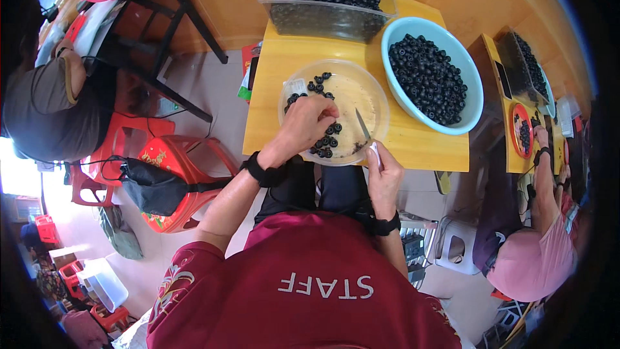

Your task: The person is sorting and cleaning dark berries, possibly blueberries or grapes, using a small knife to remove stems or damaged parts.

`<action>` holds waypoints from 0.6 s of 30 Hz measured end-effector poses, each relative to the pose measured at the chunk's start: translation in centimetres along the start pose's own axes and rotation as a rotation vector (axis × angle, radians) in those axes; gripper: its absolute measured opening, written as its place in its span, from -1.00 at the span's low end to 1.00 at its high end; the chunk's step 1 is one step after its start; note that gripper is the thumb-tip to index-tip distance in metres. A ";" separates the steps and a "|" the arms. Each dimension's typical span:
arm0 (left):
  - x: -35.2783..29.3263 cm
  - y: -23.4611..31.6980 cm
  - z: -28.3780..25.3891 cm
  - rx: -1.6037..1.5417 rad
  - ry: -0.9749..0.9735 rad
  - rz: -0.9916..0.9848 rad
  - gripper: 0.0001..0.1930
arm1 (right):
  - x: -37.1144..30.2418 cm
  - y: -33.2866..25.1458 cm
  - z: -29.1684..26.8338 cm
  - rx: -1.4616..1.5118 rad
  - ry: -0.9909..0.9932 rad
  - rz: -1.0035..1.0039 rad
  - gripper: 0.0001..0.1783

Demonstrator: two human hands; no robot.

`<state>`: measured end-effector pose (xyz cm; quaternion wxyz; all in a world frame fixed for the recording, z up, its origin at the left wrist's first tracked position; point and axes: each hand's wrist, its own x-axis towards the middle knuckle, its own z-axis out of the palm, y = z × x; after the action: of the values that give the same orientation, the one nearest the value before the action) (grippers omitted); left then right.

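Observation:
My right hand is closed round the pale handle of a small knife. Its blade points up and away over a shallow, clear round tray. Over the tray's left half, my left hand has its fingers curled and pressed together. Whatever they hold is hidden. Several small round black pieces, some with a pale ring or spot, lie in the tray around that hand. Dark crumbs are scattered on the tray's bottom. A whitish label sits at its left rim.
A light blue bowl full of black pieces stands at right on the yellow table. Behind is a clear plastic bin of more. Another person works at a table on the right. Red stools and a seated person are at left.

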<state>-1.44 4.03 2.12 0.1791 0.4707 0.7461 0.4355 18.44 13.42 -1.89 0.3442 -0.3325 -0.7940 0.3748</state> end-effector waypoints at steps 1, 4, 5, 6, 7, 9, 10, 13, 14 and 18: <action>0.6 -0.7 0.6 0.001 -0.027 -0.018 -0.86 | 0.2 0.1 0.0 0.008 -0.004 0.018 -0.73; 1.4 -2.1 2.6 0.179 -0.151 0.004 -0.84 | 0.2 0.5 0.0 0.014 0.005 0.023 -0.74; 1.4 -2.5 2.9 0.184 -0.168 0.018 -0.80 | 0.3 0.2 -0.1 0.024 0.001 0.050 -0.73; 1.5 -2.8 3.1 0.183 -0.168 0.019 -0.80 | 0.4 0.1 -0.2 0.034 -0.005 0.077 -0.73; 1.5 -2.7 3.1 0.246 -0.177 0.050 -0.78 | 0.4 0.1 -0.1 0.034 -0.003 0.077 -0.73; 1.6 -2.8 3.3 0.309 -0.186 0.081 -0.75 | 0.5 0.1 -0.1 0.014 0.010 0.035 -0.73; 1.7 -2.9 3.4 0.339 -0.194 0.112 -0.73 | 0.5 0.2 0.0 0.013 0.012 0.035 -0.73; 2.0 -2.5 3.8 0.363 -0.242 0.106 -0.72 | 0.5 0.5 0.3 0.026 -0.006 0.049 -0.74; 2.1 -2.3 3.9 0.357 -0.284 0.069 -0.73 | 0.4 0.5 0.3 0.029 -0.018 0.058 -0.74; 1.7 -3.1 5.2 0.401 -0.233 0.142 -0.77 | 0.5 0.1 0.3 0.002 -0.032 0.030 -0.75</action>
<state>-0.47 7.42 -3.03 0.1361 0.5950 0.7571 0.2331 17.97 13.72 -2.03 0.3262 -0.3377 -0.7940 0.3862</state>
